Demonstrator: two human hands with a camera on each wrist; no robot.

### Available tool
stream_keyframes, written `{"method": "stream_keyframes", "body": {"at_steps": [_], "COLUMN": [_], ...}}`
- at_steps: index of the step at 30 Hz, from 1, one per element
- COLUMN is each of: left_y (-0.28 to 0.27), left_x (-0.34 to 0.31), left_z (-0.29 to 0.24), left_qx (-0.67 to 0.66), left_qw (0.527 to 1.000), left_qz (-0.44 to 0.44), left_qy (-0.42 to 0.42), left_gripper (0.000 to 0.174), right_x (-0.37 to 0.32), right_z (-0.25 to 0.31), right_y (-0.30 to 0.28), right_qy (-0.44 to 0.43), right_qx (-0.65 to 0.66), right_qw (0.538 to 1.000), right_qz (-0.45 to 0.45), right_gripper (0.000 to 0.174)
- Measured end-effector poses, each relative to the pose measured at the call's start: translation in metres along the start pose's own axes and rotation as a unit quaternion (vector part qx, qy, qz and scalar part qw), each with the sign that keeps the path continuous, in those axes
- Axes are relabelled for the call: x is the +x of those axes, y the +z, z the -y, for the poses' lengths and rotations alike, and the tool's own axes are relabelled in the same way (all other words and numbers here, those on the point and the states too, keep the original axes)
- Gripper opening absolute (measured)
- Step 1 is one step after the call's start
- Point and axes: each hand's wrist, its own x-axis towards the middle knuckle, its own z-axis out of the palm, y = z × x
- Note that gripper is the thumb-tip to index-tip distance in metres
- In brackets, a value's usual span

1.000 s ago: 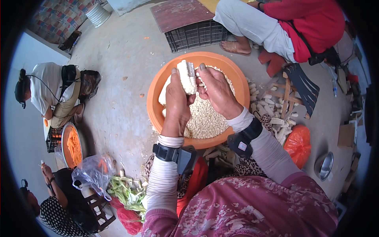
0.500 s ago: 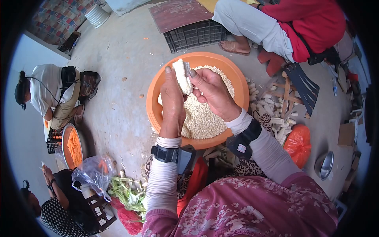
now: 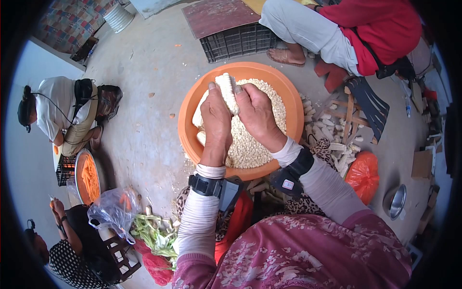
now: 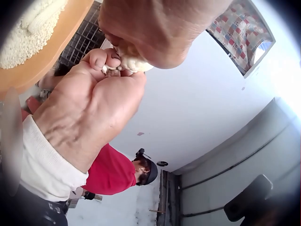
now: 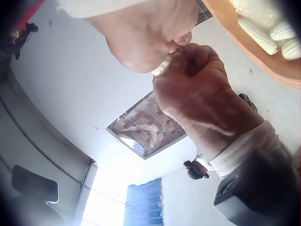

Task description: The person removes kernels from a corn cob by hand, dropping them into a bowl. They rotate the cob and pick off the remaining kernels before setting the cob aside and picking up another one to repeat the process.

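Over the orange basin (image 3: pixel 294 108), both hands hold one white corn cob (image 3: pixel 227 91), partly stripped of its kernels. The left hand (image 3: pixel 215 115) grips it from the left, thumb along its side. On the other side the right hand (image 3: pixel 257 111) has its thumb pressed to the cob and its fingers curled. A few kernels (image 4: pixel 109 69) show by the right fingers in the left wrist view. Loose white kernels (image 3: pixel 252 149) fill much of the basin. More corn cobs (image 5: pixel 257 36) lie in it, seen in the right wrist view.
Stripped cobs (image 3: pixel 327 130) lie on the floor to the right, beside a wooden stool (image 3: pixel 353 115) and an orange bag (image 3: pixel 363 173). Husks (image 3: pixel 156 236) lie at the left. A black crate (image 3: pixel 236 43) and a person in red (image 3: pixel 375 33) are beyond the basin.
The right hand drew slightly away from the cob, then came back with its thumb against it. The cob tilted and shifted a little between the hands.
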Motion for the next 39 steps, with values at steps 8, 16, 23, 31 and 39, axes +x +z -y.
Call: {"method": "stream_keyframes", "body": {"at_steps": [8, 16, 23, 31, 39], "left_y": [-0.004, -0.011, -0.013, -0.012, -0.006], "left_x": [0.001, 0.003, 0.005, 0.007, 0.002], "left_z": [-0.009, -0.008, -0.007, -0.001, 0.001], "left_qx": [-0.081, -0.125, -0.144, -0.129, -0.073], "left_qw": [0.992, 0.988, 0.985, 0.986, 0.992], "left_qz": [-0.009, -0.001, -0.002, 0.005, -0.001], "left_qy": [-0.092, -0.094, -0.091, -0.106, -0.098], "left_gripper": [0.041, 0.040, 0.040, 0.041, 0.042], "right_x": [0.001, 0.001, 0.001, 0.000, -0.003], "right_z": [0.003, 0.012, 0.005, 0.008, 0.002], "right_y": [-0.002, -0.005, -0.008, -0.007, -0.005], "right_qy": [0.064, 0.098, 0.128, 0.125, 0.092], "right_qx": [0.179, 0.294, 0.309, 0.262, 0.163], "right_qw": [0.981, 0.945, 0.936, 0.949, 0.980], "right_qz": [0.032, 0.101, 0.107, 0.122, 0.071], "right_gripper": [0.025, 0.022, 0.017, 0.031, 0.041]}}
